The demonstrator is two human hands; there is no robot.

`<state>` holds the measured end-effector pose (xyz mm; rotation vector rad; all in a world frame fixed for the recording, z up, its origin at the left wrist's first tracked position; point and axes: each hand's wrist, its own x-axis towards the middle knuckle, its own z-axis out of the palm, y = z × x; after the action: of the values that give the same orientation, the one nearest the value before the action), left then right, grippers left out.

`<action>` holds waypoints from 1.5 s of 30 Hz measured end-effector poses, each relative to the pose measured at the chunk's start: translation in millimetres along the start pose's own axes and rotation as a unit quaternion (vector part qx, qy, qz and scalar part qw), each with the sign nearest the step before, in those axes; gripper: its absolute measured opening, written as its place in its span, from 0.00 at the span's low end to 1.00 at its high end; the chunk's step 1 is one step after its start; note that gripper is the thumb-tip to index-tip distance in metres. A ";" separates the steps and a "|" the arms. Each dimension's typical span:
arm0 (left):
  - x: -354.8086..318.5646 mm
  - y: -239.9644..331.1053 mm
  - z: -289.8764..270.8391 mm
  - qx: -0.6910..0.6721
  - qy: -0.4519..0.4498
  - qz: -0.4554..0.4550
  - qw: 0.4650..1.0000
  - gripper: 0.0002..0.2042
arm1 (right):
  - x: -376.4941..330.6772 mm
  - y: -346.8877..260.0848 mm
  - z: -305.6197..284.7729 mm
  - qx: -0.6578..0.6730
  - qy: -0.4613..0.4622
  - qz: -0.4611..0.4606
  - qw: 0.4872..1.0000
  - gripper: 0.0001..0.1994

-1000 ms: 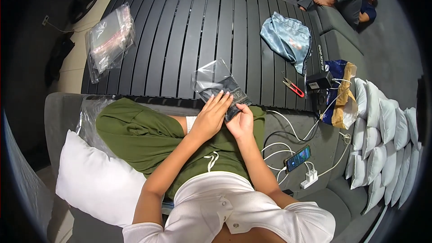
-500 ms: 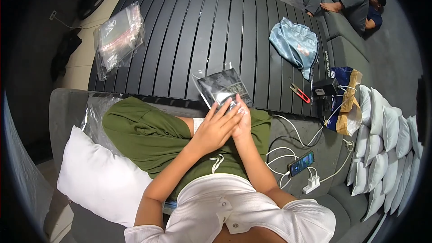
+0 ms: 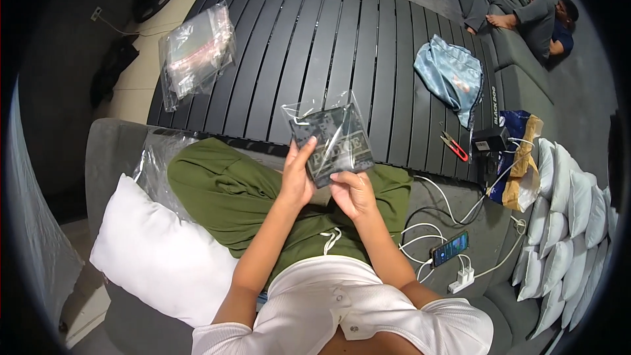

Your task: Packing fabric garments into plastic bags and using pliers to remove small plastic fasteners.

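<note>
Our two hands are both grasping one flat, square packet (image 3: 335,148): glossy clear film around a dark, mottled sheet with a paler printed band, its material too hard for us to tell. The packet sits tilted above our lap at the near edge of the table (image 3: 315,39); whether it touches that edge we cannot tell. Our left hand (image 3: 300,174) has its thumb on the upper face near the left edge, and our right hand (image 3: 355,192) pinches the lower right edge. Loose film juts past the sheet's far edge.

The table is made of long, smooth, dark slats. One stack of crinkled clear bags (image 3: 200,56) lies near its left edge, the bags too overlapped to count. One soft, shiny blue cloth (image 3: 450,77) lies crumpled toward the right, and a broad stretch of slats shows between the two, beyond the packet. Nearer us at the right are one pair of red-handled snips (image 3: 453,146) and one boxy black block (image 3: 491,139).

Beside our right forearm we see one phone (image 3: 450,248), and by our left arm one plump white pillow (image 3: 161,250).
</note>
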<state>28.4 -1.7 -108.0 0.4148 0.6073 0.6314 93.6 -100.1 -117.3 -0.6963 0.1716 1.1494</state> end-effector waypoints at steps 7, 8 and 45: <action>-10.6 -0.5 -25.5 -0.013 -0.030 -0.054 0.998 0.20 | -0.4 -5.2 6.1 0.018 0.004 0.020 1.000 0.26; -7.8 6.4 -24.8 -0.073 -0.026 -0.102 0.992 0.20 | -1.2 -5.7 5.3 -0.003 0.004 0.020 1.000 0.27; 13.3 21.7 -51.5 0.147 0.025 0.101 0.984 0.32 | 27.8 -87.2 32.4 -0.534 -0.143 -0.198 0.809 0.05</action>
<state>-4.9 32.1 -140.4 0.7459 0.7147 0.7498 174.9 -79.3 -68.6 -1.4430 -0.9256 0.8541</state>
